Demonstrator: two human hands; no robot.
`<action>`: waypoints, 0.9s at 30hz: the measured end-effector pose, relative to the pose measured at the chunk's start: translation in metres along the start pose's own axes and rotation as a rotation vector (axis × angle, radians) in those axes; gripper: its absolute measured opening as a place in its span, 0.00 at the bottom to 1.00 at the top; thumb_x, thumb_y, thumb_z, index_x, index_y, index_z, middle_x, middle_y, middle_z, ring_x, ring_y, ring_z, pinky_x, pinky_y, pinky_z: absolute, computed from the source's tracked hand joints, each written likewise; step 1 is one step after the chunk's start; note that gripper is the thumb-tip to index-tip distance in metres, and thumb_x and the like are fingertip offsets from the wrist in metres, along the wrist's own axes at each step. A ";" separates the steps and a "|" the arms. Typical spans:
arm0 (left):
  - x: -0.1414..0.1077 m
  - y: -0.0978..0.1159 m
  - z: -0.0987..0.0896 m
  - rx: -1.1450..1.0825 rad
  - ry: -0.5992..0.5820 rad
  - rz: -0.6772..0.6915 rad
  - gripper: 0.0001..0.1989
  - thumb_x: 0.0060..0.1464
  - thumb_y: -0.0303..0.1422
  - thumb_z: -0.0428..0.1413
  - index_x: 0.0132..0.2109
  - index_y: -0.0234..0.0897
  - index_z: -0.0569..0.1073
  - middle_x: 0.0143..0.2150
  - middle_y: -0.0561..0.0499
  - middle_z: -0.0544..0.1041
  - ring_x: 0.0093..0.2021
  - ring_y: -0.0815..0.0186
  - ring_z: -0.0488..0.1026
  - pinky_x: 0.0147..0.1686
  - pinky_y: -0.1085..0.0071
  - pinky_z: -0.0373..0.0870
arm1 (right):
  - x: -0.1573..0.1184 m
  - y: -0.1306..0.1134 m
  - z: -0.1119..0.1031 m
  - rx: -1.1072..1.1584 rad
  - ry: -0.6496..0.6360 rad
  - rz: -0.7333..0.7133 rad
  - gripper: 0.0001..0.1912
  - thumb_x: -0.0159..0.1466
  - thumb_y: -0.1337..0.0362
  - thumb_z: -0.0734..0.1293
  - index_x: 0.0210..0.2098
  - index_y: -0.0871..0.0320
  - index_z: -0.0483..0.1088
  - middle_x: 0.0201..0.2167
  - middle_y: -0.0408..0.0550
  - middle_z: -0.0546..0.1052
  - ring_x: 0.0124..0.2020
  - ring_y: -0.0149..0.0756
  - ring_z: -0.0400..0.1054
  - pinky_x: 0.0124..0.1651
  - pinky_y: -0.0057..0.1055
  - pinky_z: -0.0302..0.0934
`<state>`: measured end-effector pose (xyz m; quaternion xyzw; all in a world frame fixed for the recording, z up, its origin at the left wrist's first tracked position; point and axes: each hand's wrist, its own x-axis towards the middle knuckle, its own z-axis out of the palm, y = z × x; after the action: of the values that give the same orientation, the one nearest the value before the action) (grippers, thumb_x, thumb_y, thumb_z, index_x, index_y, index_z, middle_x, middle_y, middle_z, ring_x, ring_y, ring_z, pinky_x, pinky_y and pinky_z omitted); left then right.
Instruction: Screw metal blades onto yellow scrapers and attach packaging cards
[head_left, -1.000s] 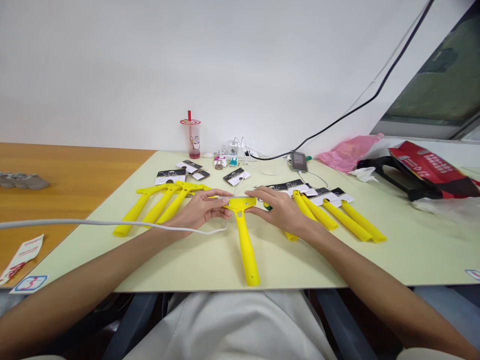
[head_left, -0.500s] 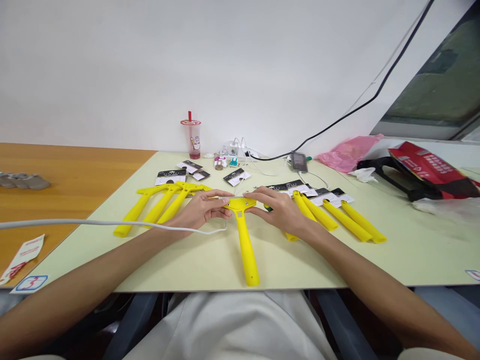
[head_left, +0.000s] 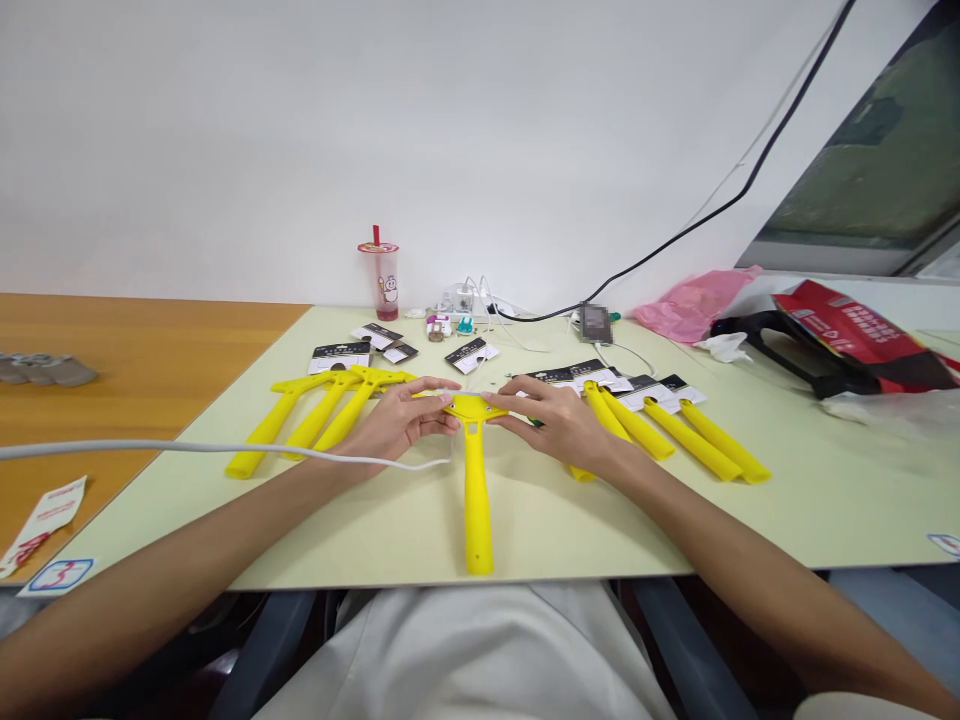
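A yellow scraper [head_left: 477, 490] lies upright in view at the middle of the table, its handle toward the front edge. My left hand [head_left: 411, 418] pinches the left end of its wide head, and my right hand [head_left: 541, 418] grips the right end. Beside my left hand, several yellow T-shaped scrapers [head_left: 322, 412] lie side by side. To the right of my right hand are several yellow handles [head_left: 694, 440], their far ends near black and white cards [head_left: 574, 375]. A pale cable [head_left: 225, 447] passes across my left forearm.
At the back stand a cup with a red straw [head_left: 387, 285] and a power strip with chargers [head_left: 465, 300]. More cards [head_left: 471, 355] lie in front of them. A pink bag [head_left: 694, 305] and a red and black bag [head_left: 862, 340] are at the right.
The handle of the held scraper has swung left and now points almost straight at me. My right hand's fingers have shifted slightly along the head.
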<state>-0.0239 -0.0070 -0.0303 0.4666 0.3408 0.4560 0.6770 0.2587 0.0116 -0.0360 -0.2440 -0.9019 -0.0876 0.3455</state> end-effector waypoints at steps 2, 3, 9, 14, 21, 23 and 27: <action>-0.001 0.001 0.001 -0.003 0.001 -0.002 0.22 0.57 0.36 0.75 0.53 0.32 0.82 0.41 0.44 0.86 0.35 0.66 0.83 0.44 0.68 0.83 | 0.000 -0.001 0.000 -0.011 0.034 -0.024 0.15 0.81 0.56 0.67 0.58 0.51 0.84 0.45 0.53 0.85 0.27 0.29 0.71 0.31 0.29 0.63; -0.001 0.002 0.002 -0.002 -0.002 -0.002 0.21 0.57 0.36 0.75 0.53 0.32 0.81 0.41 0.44 0.86 0.35 0.66 0.83 0.44 0.68 0.83 | 0.000 -0.002 0.000 -0.016 0.042 -0.030 0.15 0.81 0.56 0.67 0.58 0.51 0.84 0.45 0.52 0.85 0.26 0.29 0.70 0.30 0.28 0.63; -0.003 0.003 0.004 0.064 -0.024 0.034 0.25 0.59 0.39 0.74 0.57 0.33 0.77 0.43 0.45 0.84 0.38 0.64 0.83 0.45 0.64 0.83 | 0.000 -0.003 0.000 -0.035 0.057 -0.010 0.16 0.81 0.55 0.67 0.60 0.51 0.83 0.44 0.53 0.84 0.27 0.28 0.71 0.31 0.27 0.65; -0.008 -0.004 0.007 0.344 0.082 0.309 0.38 0.56 0.43 0.76 0.68 0.43 0.71 0.61 0.41 0.79 0.58 0.54 0.80 0.54 0.58 0.82 | 0.001 -0.004 -0.005 -0.037 0.075 0.016 0.16 0.81 0.56 0.66 0.60 0.51 0.83 0.44 0.53 0.84 0.29 0.30 0.74 0.32 0.28 0.67; -0.021 0.010 0.022 0.883 0.053 0.760 0.39 0.55 0.39 0.76 0.72 0.49 0.76 0.74 0.39 0.75 0.73 0.43 0.69 0.73 0.46 0.67 | 0.006 -0.007 -0.011 -0.083 0.208 0.018 0.14 0.79 0.59 0.70 0.60 0.53 0.82 0.43 0.51 0.85 0.24 0.27 0.69 0.27 0.27 0.63; -0.019 0.014 0.026 0.955 0.001 0.791 0.35 0.58 0.39 0.74 0.70 0.47 0.79 0.73 0.39 0.76 0.75 0.41 0.68 0.77 0.42 0.60 | 0.007 -0.005 -0.013 -0.092 0.227 0.048 0.13 0.79 0.59 0.70 0.59 0.53 0.82 0.43 0.51 0.85 0.25 0.28 0.71 0.28 0.27 0.65; -0.009 0.013 0.029 1.120 -0.071 0.809 0.32 0.64 0.41 0.70 0.73 0.48 0.77 0.78 0.40 0.70 0.81 0.41 0.60 0.80 0.39 0.55 | 0.009 -0.003 -0.019 -0.112 0.260 0.065 0.13 0.80 0.60 0.68 0.58 0.55 0.81 0.45 0.53 0.85 0.26 0.28 0.73 0.29 0.29 0.66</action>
<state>-0.0055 -0.0227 -0.0078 0.8509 0.3015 0.4126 0.1215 0.2623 0.0066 -0.0162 -0.2786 -0.8348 -0.1573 0.4481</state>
